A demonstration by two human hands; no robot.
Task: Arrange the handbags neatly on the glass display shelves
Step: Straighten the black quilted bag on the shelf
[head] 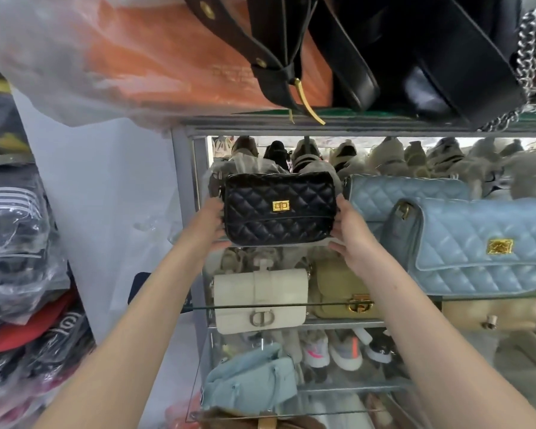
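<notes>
- While the left hand [209, 224] and the right hand [350, 230] reach up from below, each one grips one short end of the black quilted handbag [279, 209]. The thumbs lie along the side edges. The other fingers curl under the bottom corners and behind the bag, so they are mostly hidden.
- I judge this bag to be light and small, with a padded, rather soft body that keeps its shape. The glossy quilted surface can be slippery, so a grip on both ends with support under the bottom seems the safest. The gold turn lock [281, 206] on the flap is better left untouched.
- It is held upright, front facing out, at the left end of the upper glass shelf [492, 295]; I cannot tell if its bottom touches the glass.
- Just beside it on the right stand two blue quilted handbags [483, 246], one partly behind the other.
- On the shelf below are a white handbag [260, 300] and an olive handbag [338, 283].
- Behind the bags, shoes [384, 156] stand in a row at the back of the cabinet.
</notes>
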